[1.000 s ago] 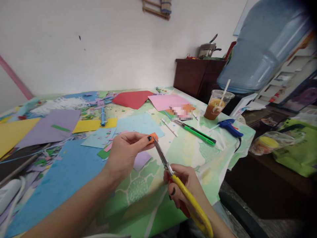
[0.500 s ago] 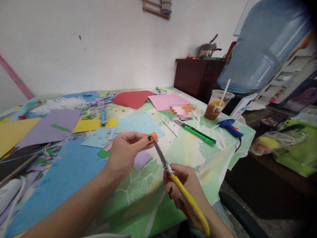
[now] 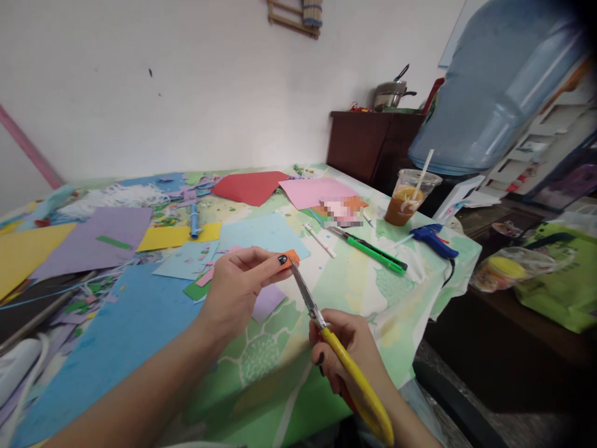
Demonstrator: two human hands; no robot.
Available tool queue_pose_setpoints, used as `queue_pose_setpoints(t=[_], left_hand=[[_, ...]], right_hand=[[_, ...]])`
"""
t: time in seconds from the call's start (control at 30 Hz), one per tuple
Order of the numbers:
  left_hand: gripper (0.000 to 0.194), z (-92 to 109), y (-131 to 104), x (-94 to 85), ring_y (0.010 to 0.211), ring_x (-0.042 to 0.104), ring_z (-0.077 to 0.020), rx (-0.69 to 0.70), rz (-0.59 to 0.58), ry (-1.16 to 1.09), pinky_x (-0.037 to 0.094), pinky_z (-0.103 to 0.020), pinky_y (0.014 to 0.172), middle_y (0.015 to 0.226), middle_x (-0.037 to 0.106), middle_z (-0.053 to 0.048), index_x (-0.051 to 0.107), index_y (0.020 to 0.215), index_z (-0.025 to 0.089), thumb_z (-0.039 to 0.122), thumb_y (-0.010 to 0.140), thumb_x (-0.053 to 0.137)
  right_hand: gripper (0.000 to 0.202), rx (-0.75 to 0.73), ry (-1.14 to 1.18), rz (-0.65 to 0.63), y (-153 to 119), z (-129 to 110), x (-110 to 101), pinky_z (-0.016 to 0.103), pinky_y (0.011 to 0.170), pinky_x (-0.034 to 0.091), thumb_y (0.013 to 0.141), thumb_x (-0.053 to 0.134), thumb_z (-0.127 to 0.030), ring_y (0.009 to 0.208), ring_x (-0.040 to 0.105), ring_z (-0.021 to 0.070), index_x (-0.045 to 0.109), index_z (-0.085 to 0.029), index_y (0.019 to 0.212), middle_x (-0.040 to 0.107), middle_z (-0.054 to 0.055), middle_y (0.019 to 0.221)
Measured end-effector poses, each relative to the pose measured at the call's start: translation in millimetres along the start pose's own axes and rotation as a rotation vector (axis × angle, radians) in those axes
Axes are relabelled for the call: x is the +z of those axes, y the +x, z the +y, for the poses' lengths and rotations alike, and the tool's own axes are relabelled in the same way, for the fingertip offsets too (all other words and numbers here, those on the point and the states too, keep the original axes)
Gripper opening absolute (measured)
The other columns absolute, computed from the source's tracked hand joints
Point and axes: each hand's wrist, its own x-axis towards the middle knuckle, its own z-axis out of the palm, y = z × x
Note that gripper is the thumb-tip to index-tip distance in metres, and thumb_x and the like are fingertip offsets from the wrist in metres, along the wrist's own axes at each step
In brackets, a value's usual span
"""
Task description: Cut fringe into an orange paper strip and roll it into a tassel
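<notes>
Head view: lower right of centre, the right hand [image 3: 364, 348] grips yellow-handled scissors [image 3: 344, 358], tips at the orange piece [image 3: 293, 254] mid-frame, which the left hand [image 3: 236, 286] pinches; beyond, red paper [image 3: 252, 188] lies upper centre.

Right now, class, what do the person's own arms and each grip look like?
The left forearm and right forearm are bare; no sleeves or wristbands show. The left grip is an ungloved hand with a dark-painted thumbnail. The right grip, also ungloved, shows dark polish on two nails.
</notes>
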Motion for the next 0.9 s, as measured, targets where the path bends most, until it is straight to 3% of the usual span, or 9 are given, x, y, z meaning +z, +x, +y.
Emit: queue_pose_setpoints(t=[0.3,0.73,0.9], left_hand=[[0.011,-0.2,-1.4,-1.2,0.077,0.068,-0.0164,0.019,-0.011,0.031,0.055,-0.028,0.077,0.070,0.072,-0.002,0.068,0.061,0.016,0.022,0.068,0.073],[0.009,1.1,-2.4,-1.8,0.079,0.068,-0.0169,0.033,-0.030,0.081,0.054,-0.028,0.077,0.072,0.074,-0.002,0.070,0.062,0.018,0.023,0.070,0.071],[0.010,-0.5,-0.7,-1.9,0.078,0.068,-0.0160,0.032,-0.019,0.046,0.055,-0.028,0.077,0.068,0.071,0.000,0.068,0.061,0.017,0.021,0.069,0.072]], right_hand=[[0.036,-0.010,0.002,-0.005,-1.9,-3.3,1.0,0.009,0.025,0.026,0.058,0.079,-0.039,0.029,0.034,0.0010,0.057,-0.014,0.069,0.046,-0.007,0.046],[0.031,0.015,-0.054,0.005,-1.6,-1.7,1.2,0.011,0.026,0.025,0.060,0.078,-0.035,0.030,0.034,0.0017,0.056,-0.015,0.068,0.048,-0.006,0.048],[0.045,-0.038,-0.057,-0.074,-3.6,-6.4,-1.7,0.012,0.027,0.028,0.057,0.077,-0.051,0.030,0.035,0.0027,0.054,-0.016,0.074,0.047,-0.007,0.047]])
